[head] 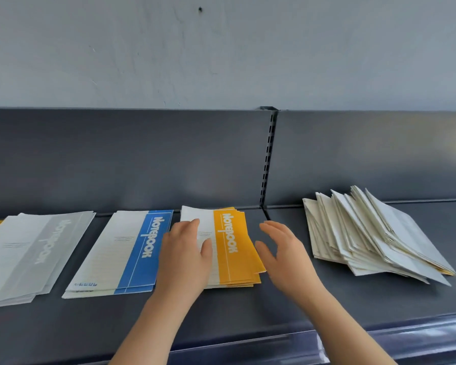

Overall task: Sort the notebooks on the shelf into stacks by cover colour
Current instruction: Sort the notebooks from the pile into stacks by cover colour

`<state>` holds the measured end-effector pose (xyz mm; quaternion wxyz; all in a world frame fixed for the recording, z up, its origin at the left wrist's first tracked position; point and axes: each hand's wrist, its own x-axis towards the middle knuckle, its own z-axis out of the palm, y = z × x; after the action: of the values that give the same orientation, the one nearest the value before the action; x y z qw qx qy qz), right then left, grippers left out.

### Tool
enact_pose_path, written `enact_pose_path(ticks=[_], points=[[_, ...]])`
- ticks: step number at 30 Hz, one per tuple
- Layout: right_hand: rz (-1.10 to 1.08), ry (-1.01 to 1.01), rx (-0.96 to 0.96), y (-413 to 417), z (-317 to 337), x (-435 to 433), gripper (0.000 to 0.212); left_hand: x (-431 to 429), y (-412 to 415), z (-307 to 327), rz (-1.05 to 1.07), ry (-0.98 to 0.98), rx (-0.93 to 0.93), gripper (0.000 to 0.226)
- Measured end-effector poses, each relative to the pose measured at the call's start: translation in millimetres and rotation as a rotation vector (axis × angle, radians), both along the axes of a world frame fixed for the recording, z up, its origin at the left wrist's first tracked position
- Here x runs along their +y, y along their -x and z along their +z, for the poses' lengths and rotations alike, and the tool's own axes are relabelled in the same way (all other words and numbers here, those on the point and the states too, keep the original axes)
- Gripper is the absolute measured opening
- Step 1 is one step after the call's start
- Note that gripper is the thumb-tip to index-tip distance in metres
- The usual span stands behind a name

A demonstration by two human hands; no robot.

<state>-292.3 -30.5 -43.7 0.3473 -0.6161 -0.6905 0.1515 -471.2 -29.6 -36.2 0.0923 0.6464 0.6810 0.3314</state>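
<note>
Shelf (pixel 327 306): yellow stack (pixel 234 248) lengthwise front-to-back

Grey (pixel 34 248), blue (pixel 121 251), yellow stacks (pixel 234 248); unsorted pile (pixel 374 233)

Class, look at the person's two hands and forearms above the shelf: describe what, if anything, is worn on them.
Nothing is worn. The left hand and right hand are bare, with no gloves, rings, watch or bracelet visible. Both forearms are uncovered down to the bottom edge of the picture, so no sleeves show.

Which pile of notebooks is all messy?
The unsorted pile at the far right: its notebooks lie fanned and crooked, plain side up. The grey, blue and yellow stacks are tidier.
</note>
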Motion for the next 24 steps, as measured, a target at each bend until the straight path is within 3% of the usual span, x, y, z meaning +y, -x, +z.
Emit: enact_pose_path(ticks=[9, 16, 20, 24], points=[[-0.221, -0.183, 0.001, -126, 21, -31, 0.035, -4, -112, 13, -0.342, -0.14, -0.222, 0.03], [-0.415, -0.022, -0.041, -247, 5, -23, 0.04, 10, -217, 21, -0.532, -0.066, -0.321, 0.023], [-0.394, 0.102, -0.089, -287, -11, -14, 0.031, 30, -267, 24, -0.536, -0.043, -0.28, 0.015], [-0.289, 0.093, -0.09, -298, -21, -12, 0.032, 46, -299, 17, -0.434, -0.005, -0.196, 0.023]])
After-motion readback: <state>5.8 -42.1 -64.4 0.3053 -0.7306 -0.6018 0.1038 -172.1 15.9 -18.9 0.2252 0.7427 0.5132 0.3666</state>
